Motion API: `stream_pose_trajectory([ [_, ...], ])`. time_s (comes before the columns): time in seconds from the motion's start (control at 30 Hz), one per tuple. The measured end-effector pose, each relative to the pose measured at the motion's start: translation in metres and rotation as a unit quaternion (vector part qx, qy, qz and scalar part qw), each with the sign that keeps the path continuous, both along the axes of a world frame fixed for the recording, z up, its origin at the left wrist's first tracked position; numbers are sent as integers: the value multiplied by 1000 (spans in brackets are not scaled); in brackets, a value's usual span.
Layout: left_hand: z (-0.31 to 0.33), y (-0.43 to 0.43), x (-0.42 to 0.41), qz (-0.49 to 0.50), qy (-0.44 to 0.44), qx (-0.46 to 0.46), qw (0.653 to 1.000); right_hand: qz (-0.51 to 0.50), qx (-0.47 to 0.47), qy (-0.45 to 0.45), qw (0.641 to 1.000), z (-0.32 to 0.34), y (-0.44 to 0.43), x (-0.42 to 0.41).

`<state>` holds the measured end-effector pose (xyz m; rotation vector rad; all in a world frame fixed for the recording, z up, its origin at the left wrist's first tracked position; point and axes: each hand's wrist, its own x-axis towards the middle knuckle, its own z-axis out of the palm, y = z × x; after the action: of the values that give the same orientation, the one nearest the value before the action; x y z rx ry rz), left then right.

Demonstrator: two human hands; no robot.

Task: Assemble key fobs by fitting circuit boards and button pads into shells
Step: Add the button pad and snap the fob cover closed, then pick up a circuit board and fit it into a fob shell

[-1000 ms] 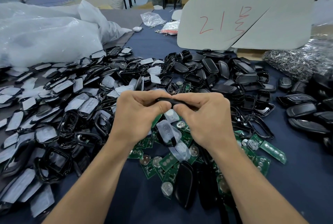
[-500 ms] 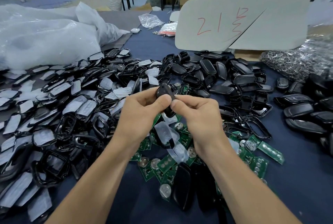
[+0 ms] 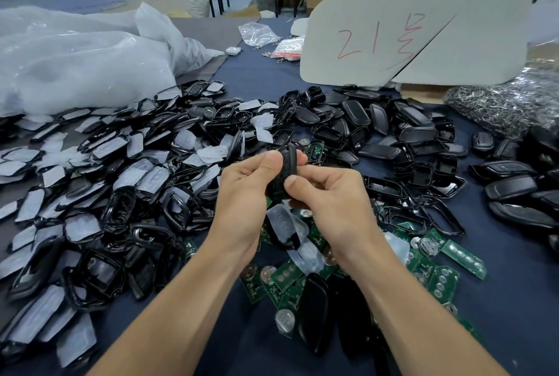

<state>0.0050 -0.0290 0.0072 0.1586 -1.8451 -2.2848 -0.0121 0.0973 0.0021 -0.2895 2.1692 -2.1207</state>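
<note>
A black key fob (image 3: 285, 169) stands on end above the middle of the table, held between both hands. My left hand (image 3: 245, 194) pinches its upper left side with thumb and fingers. My right hand (image 3: 329, 197) grips its lower right side, thumb on the front. Green circuit boards (image 3: 435, 266) and clear button pads (image 3: 287, 221) lie in a heap under my hands. Black shell frames with white film (image 3: 115, 182) cover the left, and black shell halves (image 3: 390, 139) lie at the back right.
A large clear plastic bag (image 3: 78, 67) fills the back left. A grey board with red writing (image 3: 414, 33) stands at the back. Metal key rings (image 3: 508, 103) are piled at far right, and closed fobs (image 3: 511, 188) lie on the right. Two black shells (image 3: 314, 312) lie near me.
The fob has turned from lying flat across between my hands to standing on end. My hands shifted their grip around it and stayed over the circuit boards.
</note>
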Motion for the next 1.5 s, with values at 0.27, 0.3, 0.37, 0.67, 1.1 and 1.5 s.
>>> stream_pose_trajectory([
  [0.27,-1,-3,-1,-40,4,-85,996,-3,-20,-26,999,-6,5,-9],
  [0.3,-2,-4,-2,-36,8,-101,994,-3,-26,-30,999,-8,6,-10],
  [0.37,-2,-4,-1,-45,10,-93,995,3,-34,-28,999,-7,7,-9],
  [0.67,5,12,13,-73,48,-152,985,-35,24,-30,999,21,85,16],
  [1.1,2,50,22,-6,-12,-329,944,-143,131,-31,981,13,167,54],
  [1.5,-20,57,71,-165,10,-631,757,-107,413,132,895,-21,133,83],
])
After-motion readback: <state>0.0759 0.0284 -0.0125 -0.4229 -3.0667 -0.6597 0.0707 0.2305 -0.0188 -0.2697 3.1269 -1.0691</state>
